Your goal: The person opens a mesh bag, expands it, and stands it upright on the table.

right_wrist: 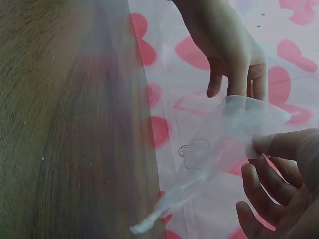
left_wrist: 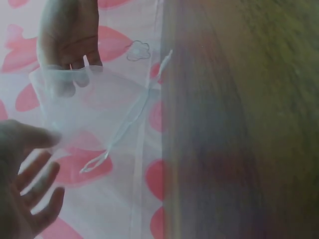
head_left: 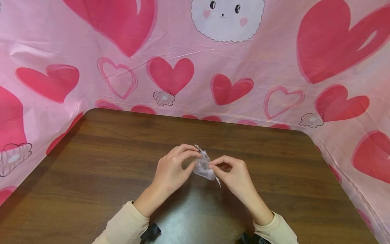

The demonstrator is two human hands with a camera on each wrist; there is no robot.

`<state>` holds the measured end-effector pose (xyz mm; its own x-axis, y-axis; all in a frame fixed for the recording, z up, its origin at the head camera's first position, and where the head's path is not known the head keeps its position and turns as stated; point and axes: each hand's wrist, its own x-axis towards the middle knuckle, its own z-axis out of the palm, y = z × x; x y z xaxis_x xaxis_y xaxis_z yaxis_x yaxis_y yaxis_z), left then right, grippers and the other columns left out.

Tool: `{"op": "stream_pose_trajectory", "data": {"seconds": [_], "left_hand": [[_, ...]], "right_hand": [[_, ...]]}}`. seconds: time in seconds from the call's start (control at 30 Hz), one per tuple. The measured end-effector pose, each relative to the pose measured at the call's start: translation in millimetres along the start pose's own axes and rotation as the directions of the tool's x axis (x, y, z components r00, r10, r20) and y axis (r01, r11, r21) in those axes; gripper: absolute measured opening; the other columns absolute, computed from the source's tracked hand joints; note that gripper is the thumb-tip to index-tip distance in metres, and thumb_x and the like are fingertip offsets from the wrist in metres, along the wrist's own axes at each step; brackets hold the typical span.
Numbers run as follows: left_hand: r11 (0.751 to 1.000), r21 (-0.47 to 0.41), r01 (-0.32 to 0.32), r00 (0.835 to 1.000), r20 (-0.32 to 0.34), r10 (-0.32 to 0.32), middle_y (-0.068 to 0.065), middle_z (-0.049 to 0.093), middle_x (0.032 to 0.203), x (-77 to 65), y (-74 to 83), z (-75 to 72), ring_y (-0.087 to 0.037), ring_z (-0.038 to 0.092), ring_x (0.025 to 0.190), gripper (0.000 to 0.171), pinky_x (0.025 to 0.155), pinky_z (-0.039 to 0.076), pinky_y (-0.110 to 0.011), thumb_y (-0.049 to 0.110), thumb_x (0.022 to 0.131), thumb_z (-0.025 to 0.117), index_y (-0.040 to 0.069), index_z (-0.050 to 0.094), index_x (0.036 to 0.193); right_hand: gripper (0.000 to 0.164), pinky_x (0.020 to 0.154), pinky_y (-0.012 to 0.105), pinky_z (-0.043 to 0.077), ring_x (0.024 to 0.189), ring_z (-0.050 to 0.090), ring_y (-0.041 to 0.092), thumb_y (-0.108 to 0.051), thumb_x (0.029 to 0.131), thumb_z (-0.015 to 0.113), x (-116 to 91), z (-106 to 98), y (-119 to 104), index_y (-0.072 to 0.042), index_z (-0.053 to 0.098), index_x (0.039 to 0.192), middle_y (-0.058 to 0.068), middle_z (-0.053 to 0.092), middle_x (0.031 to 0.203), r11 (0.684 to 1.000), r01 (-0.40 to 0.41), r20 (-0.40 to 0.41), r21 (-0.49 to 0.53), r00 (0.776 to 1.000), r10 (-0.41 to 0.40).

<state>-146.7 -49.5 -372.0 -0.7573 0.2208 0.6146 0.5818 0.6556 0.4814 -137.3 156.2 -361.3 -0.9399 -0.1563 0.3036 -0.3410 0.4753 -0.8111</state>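
A small sheer white drawstring pouch (head_left: 204, 167) hangs between my two hands above the table, its drawstring (left_wrist: 130, 117) trailing off one edge. My left hand (head_left: 172, 169) is at the pouch's left side. In the left wrist view its thumb (left_wrist: 45, 138) lies at a corner of the mesh, and the other visible fingers spread apart; the fingertips blur slightly. My right hand (head_left: 233, 173) pinches the opposite side between thumb and forefinger, the thumb (right_wrist: 279, 145) lying against the sheer cloth. Nothing is visible inside the pouch.
The dark brown wooden table (head_left: 122, 145) spreads under both hands. A pink cloth with red hearts (head_left: 173, 74) hangs behind the table and at both sides. Black straps (head_left: 150, 232) sit at the wrists below beige sleeves (head_left: 128, 222).
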Motion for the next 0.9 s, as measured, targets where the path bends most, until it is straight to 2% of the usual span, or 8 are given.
{"op": "stream_pose_trajectory", "data": {"seconds": [0.07,0.13,0.33,0.5,0.73,0.9], "left_hand": [[0.999,-0.015,-0.044,0.999,0.023,0.045,0.016,0.067,0.106,-0.1,-0.4,0.2,-0.006,0.062,0.096,0.029,0.062,0.051,-0.03,0.012,0.079,0.084,0.026,0.077,0.103],[0.998,-0.011,-0.067,0.997,0.036,0.067,0.015,0.069,0.103,-0.5,-0.4,0.3,-0.006,0.063,0.091,0.029,0.061,0.05,-0.029,0.013,0.078,0.085,0.026,0.077,0.103],[0.997,0.022,-0.072,0.997,0.039,0.071,0.016,0.07,0.086,-1.1,1.0,-0.1,-0.003,0.059,0.073,0.021,0.056,0.045,-0.024,0.021,0.078,0.086,0.028,0.079,0.097],[0.998,0.059,-0.037,0.999,0.021,0.035,0.02,0.065,0.076,-0.9,1.2,-1.0,-0.002,0.056,0.067,0.011,0.054,0.042,-0.023,0.029,0.078,0.086,0.03,0.079,0.088],[0.997,0.06,0.054,0.998,-0.019,-0.052,0.019,0.064,0.073,-0.1,1.2,-2.9,-0.006,0.059,0.066,0.012,0.053,0.042,-0.026,0.029,0.076,0.087,0.031,0.077,0.083],[0.998,0.036,0.051,0.999,0.009,-0.052,0.017,0.065,0.078,0.4,1.2,-3.3,-0.007,0.06,0.069,0.013,0.054,0.042,-0.026,0.026,0.078,0.086,0.029,0.074,0.084]], "right_hand": [[0.013,0.067,0.03,0.052,0.07,0.063,0.011,-0.001,0.081,0.079,0.3,-0.1,0.5,-0.013,0.078,0.086,-0.003,0.073,0.082,1.0,0.02,-0.008,-0.001,1.0,-0.02],[0.013,0.067,0.029,0.052,0.071,0.063,0.011,-0.001,0.081,0.08,0.3,-0.3,1.3,-0.014,0.077,0.086,-0.004,0.072,0.083,0.999,0.044,-0.014,-0.001,0.999,-0.044],[0.012,0.071,0.031,0.053,0.076,0.064,0.01,-0.005,0.081,0.081,0.8,-0.4,3.7,-0.016,0.077,0.086,-0.01,0.071,0.083,0.993,0.12,-0.008,-0.013,0.993,-0.12],[0.009,0.072,0.032,0.053,0.08,0.064,0.009,-0.01,0.084,0.079,0.9,0.0,4.6,-0.016,0.078,0.09,-0.012,0.071,0.086,0.987,0.157,0.014,-0.019,0.987,-0.157],[0.012,0.073,0.032,0.053,0.083,0.065,0.01,-0.016,0.089,0.075,1.0,-0.2,5.8,-0.012,0.078,0.1,-0.008,0.073,0.094,0.989,0.145,0.023,-0.022,0.989,-0.145],[0.007,0.073,0.033,0.053,0.082,0.065,0.009,-0.015,0.088,0.076,1.5,-0.4,6.7,-0.014,0.079,0.094,-0.01,0.072,0.091,0.991,0.126,0.006,-0.04,0.992,-0.126]]}}
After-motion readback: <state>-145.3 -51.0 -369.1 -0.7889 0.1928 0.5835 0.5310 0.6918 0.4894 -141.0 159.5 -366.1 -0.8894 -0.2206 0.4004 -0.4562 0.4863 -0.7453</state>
